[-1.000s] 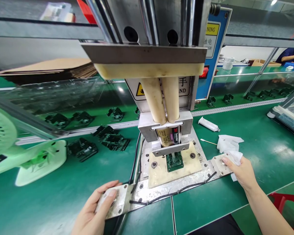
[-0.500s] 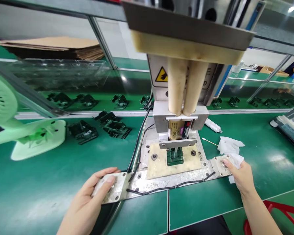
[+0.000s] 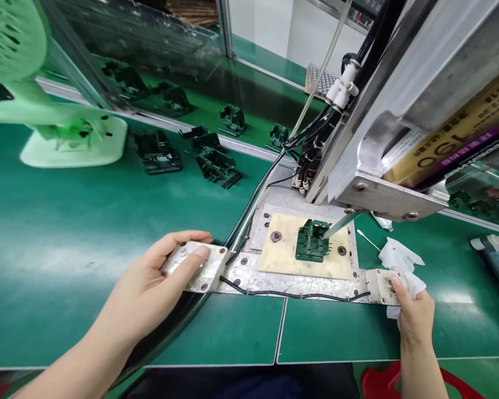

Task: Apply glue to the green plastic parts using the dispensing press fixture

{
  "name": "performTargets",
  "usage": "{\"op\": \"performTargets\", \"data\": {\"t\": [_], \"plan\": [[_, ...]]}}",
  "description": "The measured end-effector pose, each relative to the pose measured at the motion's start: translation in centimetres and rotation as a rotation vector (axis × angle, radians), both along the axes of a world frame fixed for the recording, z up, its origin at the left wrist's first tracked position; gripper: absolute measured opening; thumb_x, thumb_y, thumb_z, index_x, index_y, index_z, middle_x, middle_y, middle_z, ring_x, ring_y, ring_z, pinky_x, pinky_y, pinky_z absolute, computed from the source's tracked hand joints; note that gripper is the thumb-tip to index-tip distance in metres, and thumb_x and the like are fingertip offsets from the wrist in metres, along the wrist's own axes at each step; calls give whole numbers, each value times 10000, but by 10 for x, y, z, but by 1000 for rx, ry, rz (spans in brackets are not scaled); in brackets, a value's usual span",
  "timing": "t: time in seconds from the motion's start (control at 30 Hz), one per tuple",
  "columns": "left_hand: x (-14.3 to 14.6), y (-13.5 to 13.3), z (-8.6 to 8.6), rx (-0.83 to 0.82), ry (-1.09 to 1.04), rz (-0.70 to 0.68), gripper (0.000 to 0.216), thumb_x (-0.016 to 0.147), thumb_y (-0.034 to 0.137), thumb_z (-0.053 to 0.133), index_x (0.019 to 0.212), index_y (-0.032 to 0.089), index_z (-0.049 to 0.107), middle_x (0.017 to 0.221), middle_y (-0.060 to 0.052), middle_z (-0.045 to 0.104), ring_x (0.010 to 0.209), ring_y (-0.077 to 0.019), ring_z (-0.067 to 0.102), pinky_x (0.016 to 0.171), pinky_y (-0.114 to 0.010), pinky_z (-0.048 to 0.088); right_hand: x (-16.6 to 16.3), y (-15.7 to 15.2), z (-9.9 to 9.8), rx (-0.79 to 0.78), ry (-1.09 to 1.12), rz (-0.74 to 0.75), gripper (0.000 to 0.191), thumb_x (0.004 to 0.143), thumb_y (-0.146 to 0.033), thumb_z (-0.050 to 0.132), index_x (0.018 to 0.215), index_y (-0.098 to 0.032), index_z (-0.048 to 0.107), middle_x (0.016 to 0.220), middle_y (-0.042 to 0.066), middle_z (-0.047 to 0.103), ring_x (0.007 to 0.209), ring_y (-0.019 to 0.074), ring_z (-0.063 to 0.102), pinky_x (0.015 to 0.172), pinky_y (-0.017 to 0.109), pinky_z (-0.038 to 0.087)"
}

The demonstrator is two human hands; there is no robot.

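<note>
My left hand is wrapped around a metal button box at the left end of the machine's base, thumb lying on top. At the right end, my right hand grips a second button box, its thumb on the round button, with white tissue by the fingers. Between them, a dark green plastic part sits on a cream fixture plate. A thin nozzle reaches down to its right side from the metal holder carrying a gold-and-black glue cartridge.
Several similar green parts lie at the back left, near a light green fan. Black cables run beside the base. A cotton swab and crumpled tissue lie to the right. A red stool stands below the table edge.
My view has swung closer and to the left side of the dispenser, so the nozzle and green part show more plainly. Both hands stay on their button boxes.
</note>
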State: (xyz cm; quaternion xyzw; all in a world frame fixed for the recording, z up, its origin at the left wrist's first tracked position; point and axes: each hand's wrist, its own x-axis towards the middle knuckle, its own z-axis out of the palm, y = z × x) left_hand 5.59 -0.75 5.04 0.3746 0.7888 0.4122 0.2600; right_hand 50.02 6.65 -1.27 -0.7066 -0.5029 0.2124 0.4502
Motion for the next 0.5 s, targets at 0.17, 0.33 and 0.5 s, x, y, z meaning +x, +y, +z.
{"op": "performTargets", "data": {"t": [0.17,0.33,0.5], "plan": [[17,1,24,367,414,-16,533,885,629,605,1173,190,696,1227,-98,678,1210,-326,607,1053,-398,438,0,-2,-1,9,4,8,652,729,-660,808,1069,-104,780,1020,170,791,970,369,751,790,421,616],[50,42,55,340,200,-549,666,786,629,714,1289,196,667,1244,-93,716,1169,-340,667,1034,-452,509,-2,-3,0,-19,49,-7,626,720,-643,823,1044,-109,786,1033,173,788,990,375,742,819,433,607],[76,94,51,-3,-41,-640,813,486,453,917,1221,182,696,1198,-121,746,1165,-431,678,982,-525,544,-8,-3,2,-27,92,-15,615,698,-645,834,1015,-119,796,1006,161,790,967,365,734,793,423,588]]}}
